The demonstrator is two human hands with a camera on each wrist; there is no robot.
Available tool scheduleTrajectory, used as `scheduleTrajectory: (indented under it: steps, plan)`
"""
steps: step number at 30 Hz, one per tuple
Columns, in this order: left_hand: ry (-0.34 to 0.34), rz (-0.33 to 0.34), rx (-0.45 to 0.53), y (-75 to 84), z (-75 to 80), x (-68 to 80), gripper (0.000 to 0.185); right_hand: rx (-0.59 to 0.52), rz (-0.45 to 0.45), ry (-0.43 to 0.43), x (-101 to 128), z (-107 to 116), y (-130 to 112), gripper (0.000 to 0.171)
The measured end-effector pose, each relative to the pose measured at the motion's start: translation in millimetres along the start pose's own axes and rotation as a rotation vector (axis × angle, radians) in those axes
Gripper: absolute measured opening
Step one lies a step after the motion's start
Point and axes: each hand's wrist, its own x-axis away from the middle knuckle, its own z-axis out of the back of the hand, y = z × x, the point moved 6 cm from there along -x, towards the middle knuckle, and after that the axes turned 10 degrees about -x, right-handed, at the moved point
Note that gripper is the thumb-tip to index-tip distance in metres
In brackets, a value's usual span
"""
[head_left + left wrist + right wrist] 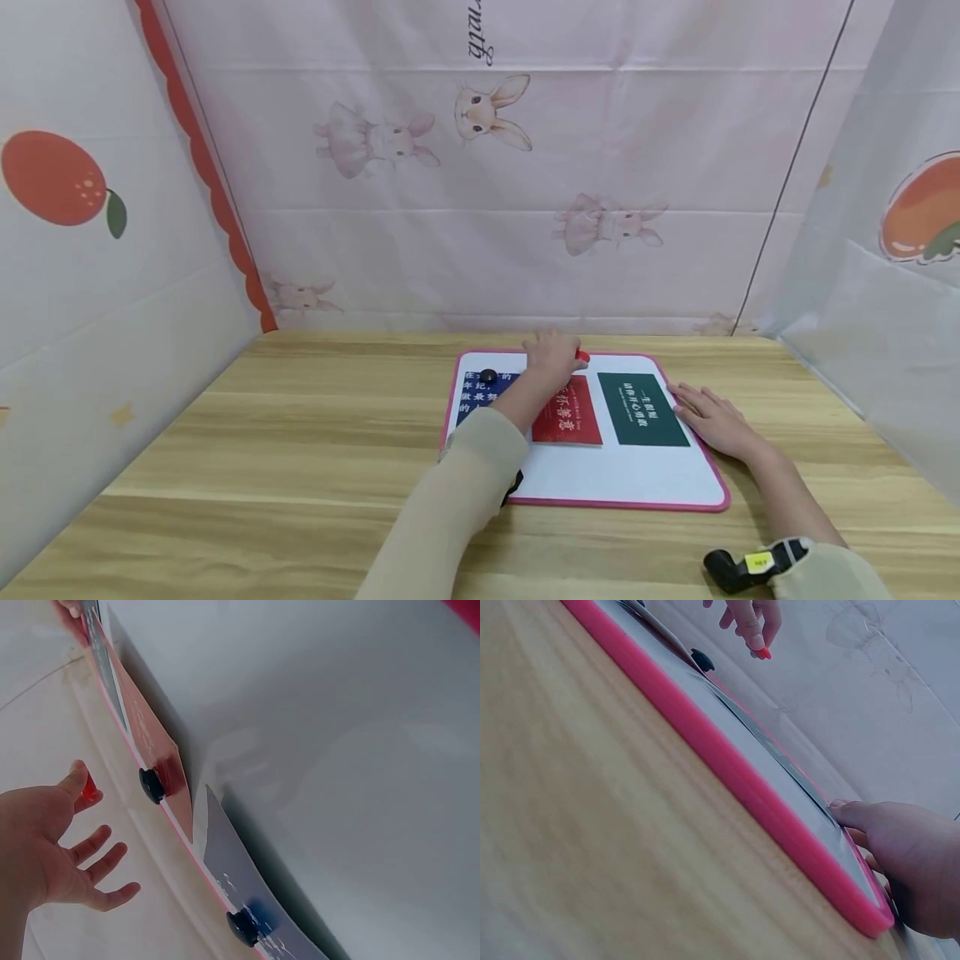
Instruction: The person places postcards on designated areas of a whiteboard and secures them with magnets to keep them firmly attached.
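Left hand (553,357) pinches a small red magnet (582,357) at the far edge of the pink-rimmed whiteboard (637,487). Right hand (712,419), fingers released, rests flat on the whiteboard's right edge beside the green card (642,408).

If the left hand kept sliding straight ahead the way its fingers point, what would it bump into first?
The left hand points toward the far edge of the pink-rimmed board, pinching a small red piece. Beyond that lies bare wooden table, so it would probably first meet the bunny-print backdrop, though depth is unclear.
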Motion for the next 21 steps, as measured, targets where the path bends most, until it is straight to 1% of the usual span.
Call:
scheduleTrajectory:
  steps: [6, 11, 18, 21]
  plan:
    - [-0.021, -0.004, -0.027, 6.7, -3.1, -1.4, 0.050, 0.000, -0.010, -0.002, 0, 0, 1, 0.060]
    - [-0.028, 0.003, 0.006, 12.4, -5.3, -3.1, 0.049, -0.011, -0.021, -0.004, 1, -1, 0, 0.061]
    - [-0.048, 0.027, 0.061, 16.3, -6.7, -4.4, 0.047, 0.002, -0.012, 0.000, 1, -1, 0, 0.059]
    - [-0.046, 0.032, 0.075, 18.8, -7.6, -5.5, 0.047, 0.004, -0.011, 0.003, 1, 0, 0, 0.059]
